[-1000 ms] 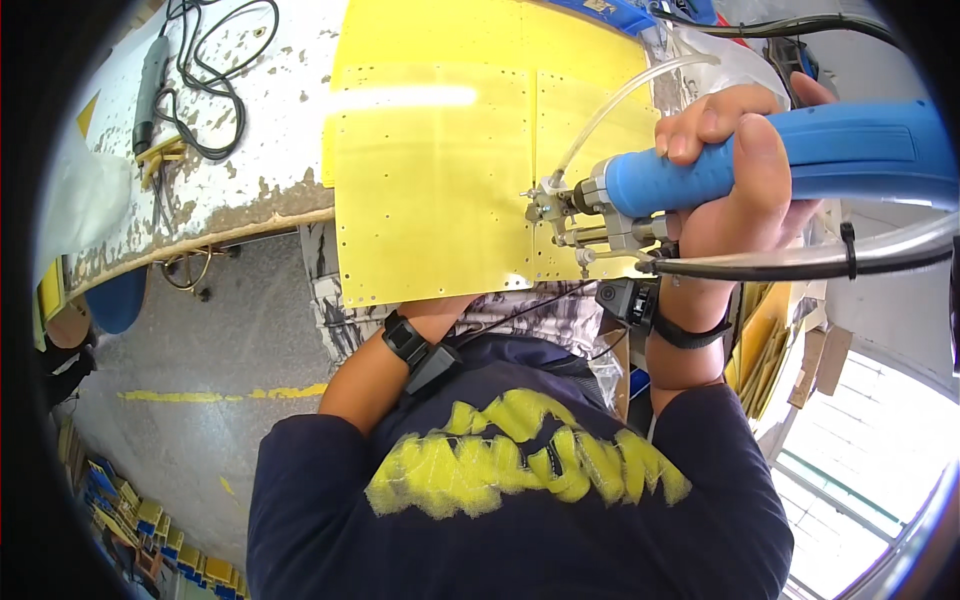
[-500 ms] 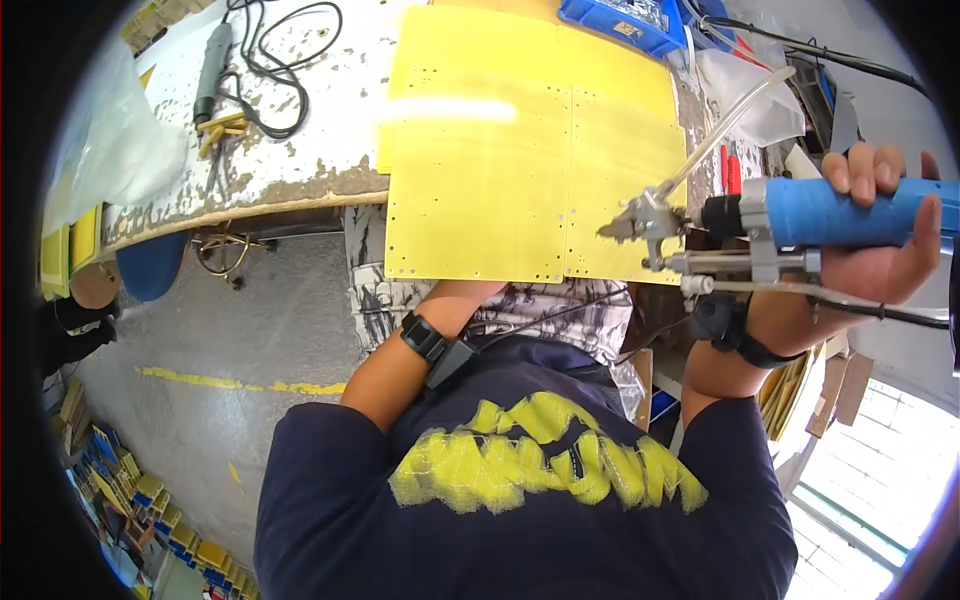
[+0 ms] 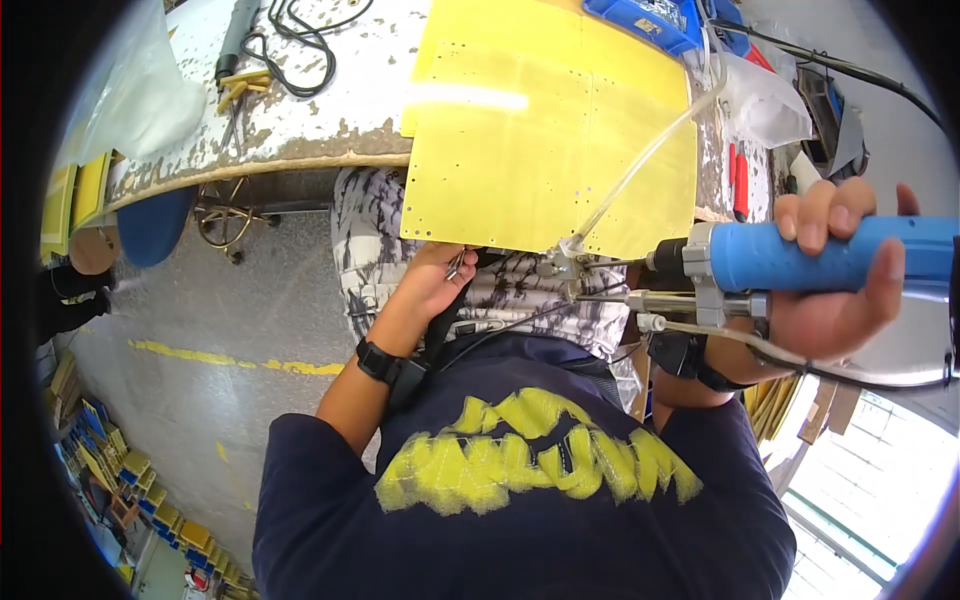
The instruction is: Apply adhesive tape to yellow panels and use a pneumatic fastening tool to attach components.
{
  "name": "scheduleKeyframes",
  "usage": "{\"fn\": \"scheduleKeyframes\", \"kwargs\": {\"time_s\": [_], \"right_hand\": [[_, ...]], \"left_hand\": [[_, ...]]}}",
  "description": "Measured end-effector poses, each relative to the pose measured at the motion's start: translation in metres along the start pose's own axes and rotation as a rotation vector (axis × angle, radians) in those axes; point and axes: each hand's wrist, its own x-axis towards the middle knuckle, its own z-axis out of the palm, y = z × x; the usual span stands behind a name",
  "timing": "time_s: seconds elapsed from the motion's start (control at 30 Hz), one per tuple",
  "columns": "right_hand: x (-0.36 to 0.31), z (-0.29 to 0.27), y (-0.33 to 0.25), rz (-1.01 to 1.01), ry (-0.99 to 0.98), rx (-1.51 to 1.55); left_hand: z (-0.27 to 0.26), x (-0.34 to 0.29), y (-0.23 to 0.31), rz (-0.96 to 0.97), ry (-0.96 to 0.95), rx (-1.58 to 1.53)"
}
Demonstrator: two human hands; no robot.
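Note:
A large yellow sheet [image 3: 520,150] with small holes along its edges lies on the worktable and overhangs its front edge above my lap. My left hand [image 3: 432,285] is at the sheet's near edge, palm up. Its fingers curl around small metal pieces [image 3: 456,264], too small to name exactly. In my right hand [image 3: 840,270] is a blue power screwdriver [image 3: 770,255], held sideways and pointing left. Its metal nosepiece [image 3: 566,264], fed by a clear hose [image 3: 650,160], is beside the sheet's near edge. Bare rods show between nosepiece and body.
A grey pen-shaped tool [image 3: 235,45] with a black cable lies at the table's far left. Toward the far right stands a blue bin [image 3: 645,22] of small parts. Red-handled tools [image 3: 740,185] lie right of the sheet. A stool base [image 3: 228,215] is under the table.
My left hand has come out from beneath the sheet, showing the metal pieces. The screwdriver has moved left and toward me, and its nosepiece now stands farther from its body. The view has shifted slightly.

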Motion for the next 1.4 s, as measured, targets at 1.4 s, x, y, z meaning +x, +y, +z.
{"fn": "scheduleKeyframes", "kwargs": {"time_s": [1.4], "right_hand": [[-0.006, 0.045, -0.001, -0.107, 0.050, -0.166]], "left_hand": [[0.014, 0.029, -0.014, -0.029, -0.293, -0.150]]}}
